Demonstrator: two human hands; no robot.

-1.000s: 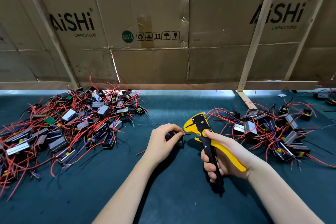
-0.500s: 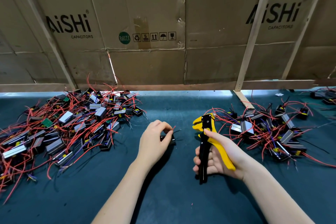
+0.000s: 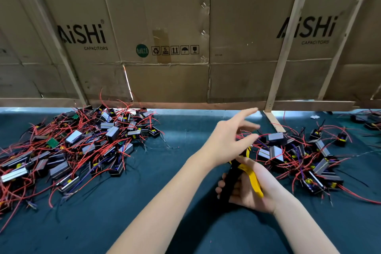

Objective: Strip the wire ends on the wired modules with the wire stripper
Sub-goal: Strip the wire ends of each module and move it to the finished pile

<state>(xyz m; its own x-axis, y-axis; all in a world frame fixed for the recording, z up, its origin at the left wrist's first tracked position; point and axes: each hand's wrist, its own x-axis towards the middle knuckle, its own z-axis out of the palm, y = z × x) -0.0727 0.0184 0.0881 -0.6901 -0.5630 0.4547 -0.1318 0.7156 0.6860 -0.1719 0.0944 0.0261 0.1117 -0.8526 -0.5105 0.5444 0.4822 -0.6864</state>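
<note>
My right hand (image 3: 250, 189) grips the yellow and black wire stripper (image 3: 252, 177) low over the dark green table mat (image 3: 144, 202), its head hidden behind my left wrist. My left hand (image 3: 228, 140) reaches across it to the right with straight, spread fingers and holds nothing; its fingertips are over the left edge of the right pile of wired modules (image 3: 299, 156), small grey and black blocks with red wires. A larger pile of wired modules (image 3: 78, 146) lies on the left of the mat.
A cardboard wall (image 3: 185, 37) with wooden battens stands along the back edge of the table. Another few modules (image 3: 369, 119) lie at the far right. Bare mat lies between the two piles.
My left hand let go of the module it pinched at the centre and swung right toward the right pile, fingers now straight. The stripper dropped lower and tilted in my right hand.
</note>
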